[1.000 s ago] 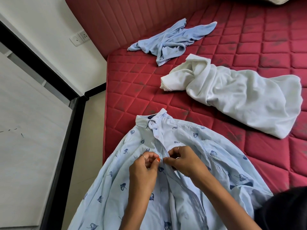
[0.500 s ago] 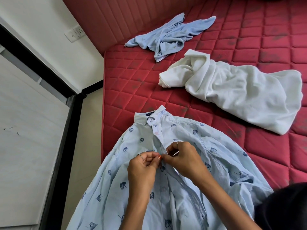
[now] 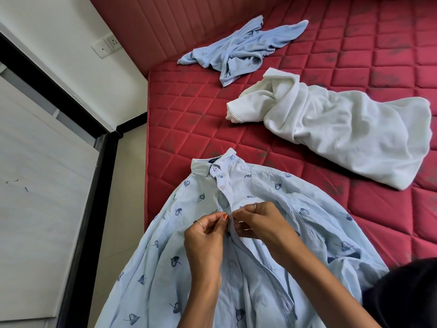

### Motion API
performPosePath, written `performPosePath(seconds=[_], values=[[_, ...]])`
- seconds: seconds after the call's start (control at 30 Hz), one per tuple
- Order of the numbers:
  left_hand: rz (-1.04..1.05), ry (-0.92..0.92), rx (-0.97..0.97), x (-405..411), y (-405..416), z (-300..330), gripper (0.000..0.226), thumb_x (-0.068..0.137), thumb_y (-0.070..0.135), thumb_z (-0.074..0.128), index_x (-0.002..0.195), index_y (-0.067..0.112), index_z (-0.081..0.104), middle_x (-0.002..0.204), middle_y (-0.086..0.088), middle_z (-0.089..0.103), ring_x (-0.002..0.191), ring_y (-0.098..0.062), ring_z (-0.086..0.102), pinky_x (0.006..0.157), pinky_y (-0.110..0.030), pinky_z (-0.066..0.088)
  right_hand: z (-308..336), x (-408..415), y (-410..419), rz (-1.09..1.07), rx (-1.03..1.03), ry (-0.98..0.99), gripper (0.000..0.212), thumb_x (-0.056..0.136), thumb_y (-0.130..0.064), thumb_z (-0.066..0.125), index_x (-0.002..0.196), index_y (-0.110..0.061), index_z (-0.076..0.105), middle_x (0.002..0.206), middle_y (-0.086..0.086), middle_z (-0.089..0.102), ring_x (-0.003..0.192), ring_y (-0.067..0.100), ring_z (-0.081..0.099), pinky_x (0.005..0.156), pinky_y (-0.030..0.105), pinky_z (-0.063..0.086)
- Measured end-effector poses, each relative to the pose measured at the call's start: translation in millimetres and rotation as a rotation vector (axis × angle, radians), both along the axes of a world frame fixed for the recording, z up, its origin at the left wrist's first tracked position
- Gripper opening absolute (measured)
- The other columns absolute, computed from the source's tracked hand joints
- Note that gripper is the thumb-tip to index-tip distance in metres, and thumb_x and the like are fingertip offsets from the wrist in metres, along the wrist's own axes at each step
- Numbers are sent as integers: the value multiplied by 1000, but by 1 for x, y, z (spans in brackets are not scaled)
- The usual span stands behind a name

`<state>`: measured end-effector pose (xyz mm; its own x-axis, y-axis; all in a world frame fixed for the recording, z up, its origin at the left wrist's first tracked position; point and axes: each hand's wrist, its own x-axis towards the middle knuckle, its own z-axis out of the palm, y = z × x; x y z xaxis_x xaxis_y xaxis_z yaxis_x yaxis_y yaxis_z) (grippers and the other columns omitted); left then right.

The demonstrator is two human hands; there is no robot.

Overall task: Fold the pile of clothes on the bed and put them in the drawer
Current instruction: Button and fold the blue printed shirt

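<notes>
Two hands, left (image 3: 205, 242) and right (image 3: 261, 223), pinch one of three garments, the printed shirt (image 3: 165, 268).

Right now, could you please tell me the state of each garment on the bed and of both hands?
Leaf-print shirt: spread flat, collar buttoned, placket open lower down.
Left hand: pinching the placket edge.
Right hand: pinching the opposite edge.
White garment: crumpled, unfolded.
Plain blue garment: crumpled, unfolded.

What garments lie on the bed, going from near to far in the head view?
Leaf-print shirt, pinched at its placket by both the left hand and right hand → white garment → plain blue garment.
</notes>
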<state>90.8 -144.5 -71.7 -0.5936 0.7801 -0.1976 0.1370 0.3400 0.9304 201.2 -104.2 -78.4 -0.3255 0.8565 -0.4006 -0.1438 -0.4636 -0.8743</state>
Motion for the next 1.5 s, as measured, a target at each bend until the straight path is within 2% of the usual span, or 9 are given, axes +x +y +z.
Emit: performPosePath(seconds=[0.13,0.33,0.47,0.63,0.77,0.97,1.2,1.4,1.5], values=[[-9,51,-10,3,-1,-1,26,83,8,72,72,32,70,73,13,74,73,-1,69,78,-24,52,-1,1,-1,29,28,-6,19,91,5,52,75,7,61,66,14,53,59,17,53,65,22,54],[-52,143,-56,3,-1,-2,22,86,9,67,81,30,72,62,29,65,71,9,65,69,-9,49,-6,-2,-3,22,109,-174,16,87,-4,64,71,-7,64,63,1,62,59,16,60,80,42,56],[-105,167,-74,6,1,1,21,92,14,60,80,28,72,63,22,66,74,2,63,72,-19,49,-7,-3,-2,28,172,-338,18,84,-12,63,66,-14,63,54,-4,62,55,15,57,72,40,55],[-109,204,-91,12,6,0,13,88,25,66,78,18,71,70,7,70,64,5,64,54,-7,45,-8,-4,-2,44,191,-419,17,88,-21,63,80,-7,65,72,6,72,71,21,70,74,34,54],[-57,198,-91,10,15,-1,7,86,20,68,80,15,67,67,7,68,57,9,60,49,-5,41,-6,-5,-3,13,224,-436,19,89,-24,64,78,-9,63,69,4,71,70,20,68,58,22,49],[-75,288,-93,10,19,0,12,88,10,61,90,19,54,64,7,66,55,8,58,51,-6,40,-9,-7,-4,-1,264,-439,14,87,-18,67,78,-8,62,71,3,71,68,17,69,66,33,53],[-37,266,-52,11,18,-10,28,89,8,60,82,27,41,73,3,68,67,-10,64,64,-26,48,-15,-9,1,-65,15,-79,10,88,2,59,78,4,60,67,13,63,62,23,65,71,34,59],[-75,162,5,3,18,-13,25,89,8,63,80,23,45,69,1,65,57,-6,59,62,-22,45,-15,-4,5,-78,-304,316,14,89,7,52,78,2,59,59,8,56,58,18,55,58,23,54],[-152,113,-50,-7,22,-14,19,89,11,64,81,21,49,70,2,65,62,-9,58,69,-28,48,-16,-5,6,-48,-277,269,9,91,2,53,84,-1,57,63,8,56,57,17,54,54,21,51]])
